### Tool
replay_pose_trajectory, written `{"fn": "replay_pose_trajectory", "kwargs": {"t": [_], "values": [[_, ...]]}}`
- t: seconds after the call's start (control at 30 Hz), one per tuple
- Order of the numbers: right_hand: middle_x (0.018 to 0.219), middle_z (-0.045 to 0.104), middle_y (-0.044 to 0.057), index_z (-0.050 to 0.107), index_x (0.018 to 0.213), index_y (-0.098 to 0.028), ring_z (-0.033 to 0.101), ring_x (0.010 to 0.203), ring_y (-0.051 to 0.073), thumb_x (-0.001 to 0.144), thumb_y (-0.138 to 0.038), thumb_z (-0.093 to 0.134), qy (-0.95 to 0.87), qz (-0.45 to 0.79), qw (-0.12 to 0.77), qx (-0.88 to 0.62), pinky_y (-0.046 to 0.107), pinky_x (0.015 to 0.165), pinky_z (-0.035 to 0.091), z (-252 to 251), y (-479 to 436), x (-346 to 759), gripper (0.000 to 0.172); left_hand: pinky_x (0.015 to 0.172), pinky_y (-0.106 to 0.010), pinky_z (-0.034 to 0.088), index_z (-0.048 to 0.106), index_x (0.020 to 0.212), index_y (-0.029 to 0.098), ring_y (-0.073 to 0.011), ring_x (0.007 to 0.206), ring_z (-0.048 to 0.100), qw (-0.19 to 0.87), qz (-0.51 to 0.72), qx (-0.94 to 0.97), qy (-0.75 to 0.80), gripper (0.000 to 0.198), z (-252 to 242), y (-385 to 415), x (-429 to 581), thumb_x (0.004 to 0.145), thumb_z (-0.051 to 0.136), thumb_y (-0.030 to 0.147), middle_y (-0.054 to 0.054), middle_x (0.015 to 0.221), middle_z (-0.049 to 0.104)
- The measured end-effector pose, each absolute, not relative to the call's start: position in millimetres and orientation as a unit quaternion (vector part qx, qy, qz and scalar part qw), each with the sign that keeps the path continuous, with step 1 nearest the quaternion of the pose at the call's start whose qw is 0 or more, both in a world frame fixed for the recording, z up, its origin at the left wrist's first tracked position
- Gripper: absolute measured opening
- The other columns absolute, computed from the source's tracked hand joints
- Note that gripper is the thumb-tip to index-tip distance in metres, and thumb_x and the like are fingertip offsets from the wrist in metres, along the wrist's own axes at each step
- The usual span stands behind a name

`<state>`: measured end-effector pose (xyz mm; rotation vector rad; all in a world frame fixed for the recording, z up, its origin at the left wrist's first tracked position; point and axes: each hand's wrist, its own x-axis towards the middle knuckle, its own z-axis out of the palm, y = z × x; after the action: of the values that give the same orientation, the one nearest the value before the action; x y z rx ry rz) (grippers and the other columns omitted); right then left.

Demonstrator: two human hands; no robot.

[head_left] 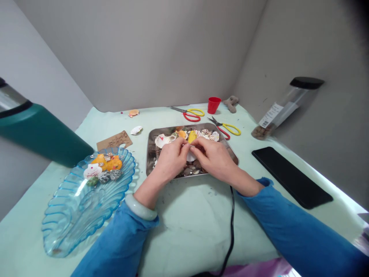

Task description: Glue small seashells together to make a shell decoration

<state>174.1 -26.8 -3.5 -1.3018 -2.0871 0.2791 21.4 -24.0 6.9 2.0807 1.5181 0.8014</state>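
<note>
Both hands meet over a metal tray (pixel 150 143) filled with several seashells. My left hand (pixel 171 158) and my right hand (pixel 212 157) are closed, fingertips pinched together on a white shell (pixel 190 156) held between them just above the tray's contents. A pale bangle circles my left wrist, and both arms wear blue sleeves. To the left stands a blue glass shell-shaped dish (pixel 83 200) with orange, white and dark shells at its far end.
Two pairs of scissors (pixel 192 114) (pixel 227 127) lie behind the tray, near a red cup (pixel 213 104). A black flat device (pixel 291 177) lies right, a black cable (pixel 231 227) runs toward me. A brown card (pixel 114 140), loose shells, a green bottle (pixel 40 132) and a tilted clear jar (pixel 284 109) surround.
</note>
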Motion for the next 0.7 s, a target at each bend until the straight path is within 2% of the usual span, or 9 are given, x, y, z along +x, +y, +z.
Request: {"fn": "replay_pose_trajectory", "kwargs": {"t": [0.7], "values": [[0.08,0.064,0.004,0.058,0.087,-0.017,0.056,0.069,0.015,0.089,-0.03,0.045,-0.8,0.107,0.317,-0.498,0.025,0.063,0.036,-4.0,-26.1,174.3,0.019,0.06,-0.024,0.04,0.057,0.086,0.018,-0.0144,0.056,0.056,0.207,0.286,0.756,0.551,0.022,7.2,-24.0,21.5,0.088,0.04,0.032,0.0,0.056,0.059]]}}
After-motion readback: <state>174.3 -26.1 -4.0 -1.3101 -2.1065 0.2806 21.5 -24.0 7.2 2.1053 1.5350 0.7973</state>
